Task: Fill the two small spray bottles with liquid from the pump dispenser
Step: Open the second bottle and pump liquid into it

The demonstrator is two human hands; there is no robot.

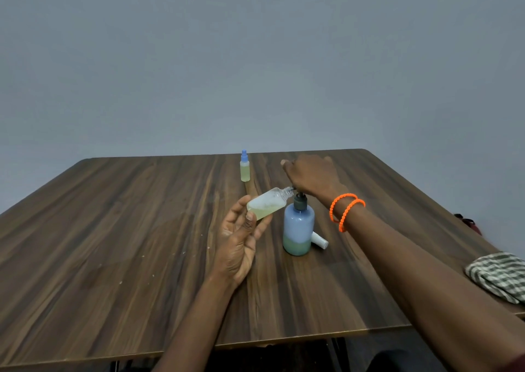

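Grey wall (255, 59) rises behind the dark wooden table (113, 229) where I work. My left hand (241, 238) reaches up from below with the palm turned toward me, thumb and fingers pinching the base of an uncapped spray bottle (268, 203); I hold it tilted, its open neck pointing up and to the right, pale yellowish liquid pooled in its lower part. That neck sits right at the nozzle of the pump dispenser (298, 229), which stands upright just right of my left hand, greenish liquid low in its blue body. My right hand (311, 175) comes in over the dispenser, forearm stretched across from the right, palm pressing down on the pump head with fingers relaxed and extended. Two orange bangles (345, 211) ring that wrist. Beyond both hands stands the second spray bottle (245, 167), capped in blue. A white cap (319, 240) lies just behind the dispenser, and a checked cloth (500, 275) lies far right of my forearm.
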